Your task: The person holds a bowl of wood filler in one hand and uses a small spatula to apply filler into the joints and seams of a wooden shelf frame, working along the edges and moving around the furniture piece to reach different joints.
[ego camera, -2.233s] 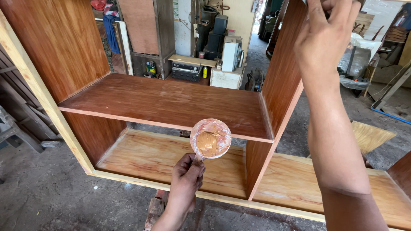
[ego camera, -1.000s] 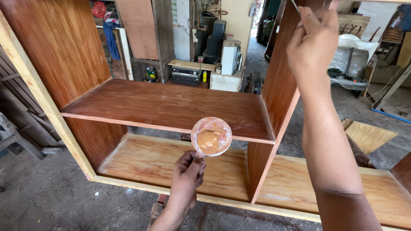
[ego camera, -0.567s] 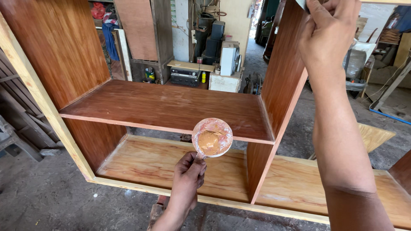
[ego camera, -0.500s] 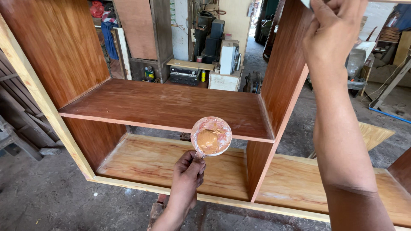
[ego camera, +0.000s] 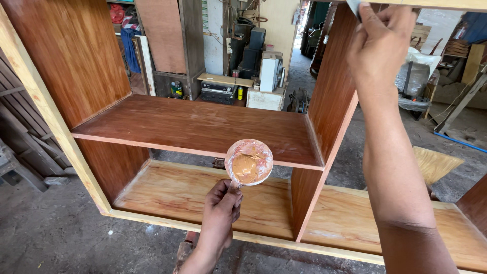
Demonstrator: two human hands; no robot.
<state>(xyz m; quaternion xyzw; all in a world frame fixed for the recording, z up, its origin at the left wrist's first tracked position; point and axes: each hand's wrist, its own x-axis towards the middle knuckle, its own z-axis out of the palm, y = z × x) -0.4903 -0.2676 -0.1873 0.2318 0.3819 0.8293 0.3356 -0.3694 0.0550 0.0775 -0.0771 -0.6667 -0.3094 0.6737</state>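
My left hand point(ego camera: 221, 209) grips the edge of a small round lid point(ego camera: 249, 162) smeared with tan wood filler, held upright in front of the cabinet's middle shelf point(ego camera: 193, 124). My right hand point(ego camera: 380, 43) is raised at the top of the frame, fingers pinched on a thin flat scraper point(ego camera: 354, 7) whose tip barely shows. It presses against the upper part of the reddish vertical divider point(ego camera: 329, 101). The open wooden cabinet point(ego camera: 61, 142) has pale edging and a lighter bottom board point(ego camera: 187, 193).
Behind the cabinet stands a cluttered workshop: a low shelf with audio gear point(ego camera: 218, 90), a white box point(ego camera: 269, 73), boards leaning at the left point(ego camera: 20, 132). A pale wood offcut point(ego camera: 436, 163) lies on the concrete floor at the right.
My right hand has shifted slightly up and down along the top of the divider. The left hand and the lid have stayed in place.
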